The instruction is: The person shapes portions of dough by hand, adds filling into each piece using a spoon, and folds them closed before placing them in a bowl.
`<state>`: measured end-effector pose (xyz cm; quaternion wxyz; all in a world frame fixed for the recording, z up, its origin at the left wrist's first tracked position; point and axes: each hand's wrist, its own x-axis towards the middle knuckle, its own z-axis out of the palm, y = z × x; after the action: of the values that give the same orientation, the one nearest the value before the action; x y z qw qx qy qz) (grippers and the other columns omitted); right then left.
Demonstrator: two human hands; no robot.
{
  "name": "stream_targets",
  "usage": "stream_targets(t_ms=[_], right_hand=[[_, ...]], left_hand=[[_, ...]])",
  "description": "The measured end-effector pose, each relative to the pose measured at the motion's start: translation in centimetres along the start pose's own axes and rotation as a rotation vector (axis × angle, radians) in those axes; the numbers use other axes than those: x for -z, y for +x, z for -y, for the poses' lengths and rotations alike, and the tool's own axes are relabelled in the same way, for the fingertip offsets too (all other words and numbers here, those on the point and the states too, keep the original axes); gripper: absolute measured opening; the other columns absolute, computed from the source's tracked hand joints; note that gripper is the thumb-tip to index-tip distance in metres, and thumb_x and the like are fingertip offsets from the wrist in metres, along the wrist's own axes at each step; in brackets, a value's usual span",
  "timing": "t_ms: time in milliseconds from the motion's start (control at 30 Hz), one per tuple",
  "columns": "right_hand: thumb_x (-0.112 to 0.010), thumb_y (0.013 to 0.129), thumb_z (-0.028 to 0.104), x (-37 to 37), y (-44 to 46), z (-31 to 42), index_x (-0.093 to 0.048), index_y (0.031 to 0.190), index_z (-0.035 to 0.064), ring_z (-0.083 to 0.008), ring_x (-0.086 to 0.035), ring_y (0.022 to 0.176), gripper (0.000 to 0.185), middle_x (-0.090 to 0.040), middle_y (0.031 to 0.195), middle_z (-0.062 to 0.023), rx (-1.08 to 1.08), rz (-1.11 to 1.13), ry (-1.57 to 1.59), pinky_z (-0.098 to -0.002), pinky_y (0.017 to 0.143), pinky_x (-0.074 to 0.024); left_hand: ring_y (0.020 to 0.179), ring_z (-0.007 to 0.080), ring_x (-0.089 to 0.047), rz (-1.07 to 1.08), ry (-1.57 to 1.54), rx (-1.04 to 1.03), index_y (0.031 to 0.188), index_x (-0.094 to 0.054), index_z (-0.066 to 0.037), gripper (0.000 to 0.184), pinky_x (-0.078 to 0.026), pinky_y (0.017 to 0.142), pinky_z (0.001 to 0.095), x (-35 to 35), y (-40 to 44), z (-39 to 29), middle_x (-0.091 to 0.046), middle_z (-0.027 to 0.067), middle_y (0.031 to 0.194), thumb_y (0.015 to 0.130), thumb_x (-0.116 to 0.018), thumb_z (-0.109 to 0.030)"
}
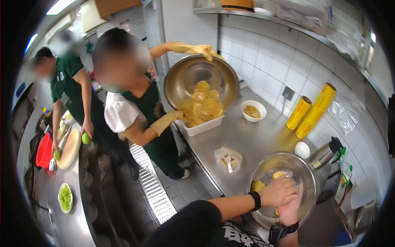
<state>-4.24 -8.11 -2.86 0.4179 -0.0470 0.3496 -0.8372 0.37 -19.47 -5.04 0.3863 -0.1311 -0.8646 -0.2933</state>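
Both hands meet over a large steel bowl [309,176] that holds a few yellow slices [258,186]. My left hand [279,192], with a black band at its wrist, lies across my right hand with its fingers pressed together and curled over it. Whatever sits between the two hands, if anything, is hidden. Under it is my right hand [291,209], wearing a black watch; most of its fingers are covered. Beside the bowl's upper rim stands a small white bowl [302,150]. A plastic bag with a white spoon [229,164] rests left of the bowl.
Across the steel counter [205,148], a co-worker in yellow gloves tilts a big steel basin [173,84] of yellow slices over a white tub [205,127]. Two yellow film rolls [314,112] lean near the tiled wall. Another person holds green produce [85,138] at the left counter.
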Motion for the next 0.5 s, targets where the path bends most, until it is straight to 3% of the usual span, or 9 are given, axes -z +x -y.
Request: stream_targets(t_ms=[33, 100, 200, 233, 333, 367, 467, 500], right_hand=[[-0.04, 0.099, 0.043, 4.2, 2.1, -1.3, -0.053, 0.121, 0.014, -0.019, -0.054, 0.114, 0.038, -0.058, 0.119, -0.0044, -0.018, 0.078, 0.012, -0.0402, 0.097, -0.0449], [-0.04, 0.099, 0.043, 3.5, 2.4, -2.4, -0.053, 0.122, 0.0138, -0.0192, -0.054, 0.114, 0.04, -0.057, 0.12, -0.0046, -0.006, 0.104, 0.032, -0.0402, 0.097, -0.0446], [-0.04, 0.099, 0.044, 2.4, 1.1, -1.2, -0.052, 0.124, 0.0136, -0.0195, -0.054, 0.114, 0.041, -0.057, 0.121, -0.0049, 0.01, 0.103, 0.03, -0.0402, 0.097, -0.0443], [-0.04, 0.099, 0.044, 2.0, 1.3, -1.1, -0.051, 0.124, 0.0135, -0.0196, -0.054, 0.114, 0.042, -0.057, 0.122, -0.005, 0.021, 0.104, 0.033, -0.0402, 0.097, -0.0441], [-0.04, 0.099, 0.045, 2.8, 1.9, -0.6, -0.05, 0.126, 0.0138, -0.0206, -0.052, 0.117, 0.043, -0.055, 0.124, -0.0054, -0.038, 0.074, -0.004, -0.0401, 0.098, -0.0426], [-0.04, 0.098, 0.044, 3.8, 2.8, -0.7, -0.049, 0.128, 0.0145, -0.0227, -0.05, 0.12, 0.043, -0.053, 0.128, -0.0071, -0.033, -0.071, 0.047, -0.0402, 0.101, -0.0408], [-0.041, 0.098, 0.044, 4.8, 3.3, -0.4, -0.048, 0.13, 0.0137, -0.0234, -0.05, 0.12, 0.045, -0.052, 0.13, -0.0079, 0.045, 0.236, -0.064, -0.0403, 0.101, -0.0407], [-0.04, 0.098, 0.044, 9.2, 5.0, -1.2, -0.047, 0.132, 0.0104, -0.0241, -0.051, 0.119, 0.049, -0.053, 0.129, -0.0078, 0.43, 0.324, -0.317, -0.0401, 0.101, -0.0408]], left_hand=[[0.094, 0.0345, -0.054, 0.004, -0.002, -0.009, 0.087, -0.06, -0.004, 0.022, -0.042, 0.089, 0.0444, -0.5, -0.3, 0.1, -0.058, 0.0151, 0.096, 0.085, -0.059, -0.026], [0.087, 0.0342, -0.054, 0.021, 0.0, -0.037, 0.082, -0.058, -0.003, 0.021, -0.043, 0.084, 0.0428, -1.1, -0.3, 0.7, -0.057, 0.0135, 0.086, 0.086, -0.056, -0.024], [0.084, 0.0334, -0.055, -0.033, -0.065, 0.12, 0.079, -0.058, -0.003, 0.023, -0.043, 0.084, 0.042, -0.8, 0.4, 0.1, -0.058, 0.0124, 0.084, 0.089, -0.053, -0.024], [0.095, 0.0344, -0.055, 0.093, -0.097, 0.292, 0.089, -0.061, -0.003, 0.024, -0.043, 0.087, 0.0442, 0.1, 1.2, -0.1, -0.06, 0.0139, 0.098, 0.091, -0.051, -0.025], [0.112, 0.0349, -0.051, -0.201, 0.092, 0.232, 0.102, -0.061, -0.003, 0.029, -0.037, 0.098, 0.0503, -2.3, 0.1, 0.9, -0.056, 0.0165, 0.119, 0.093, -0.05, -0.029], [0.125, 0.0345, -0.043, -0.055, -0.034, 0.331, 0.11, -0.059, -0.001, 0.034, -0.025, 0.108, 0.057, -2.4, -0.1, 1.8, -0.047, 0.0175, 0.133, 0.092, -0.052, -0.029], [0.124, 0.0342, -0.042, -0.269, 0.009, 0.142, 0.11, -0.059, -0.001, 0.034, -0.019, 0.112, 0.0573, -2.4, -0.2, 1.9, -0.047, 0.0174, 0.133, 0.09, -0.054, -0.028], [0.122, 0.0337, -0.044, -0.024, -0.002, 0.098, 0.107, -0.059, -0.003, 0.03, -0.021, 0.112, 0.0567, 0.5, 0.6, -1.0, -0.05, 0.0153, 0.127, 0.088, -0.056, -0.027]])
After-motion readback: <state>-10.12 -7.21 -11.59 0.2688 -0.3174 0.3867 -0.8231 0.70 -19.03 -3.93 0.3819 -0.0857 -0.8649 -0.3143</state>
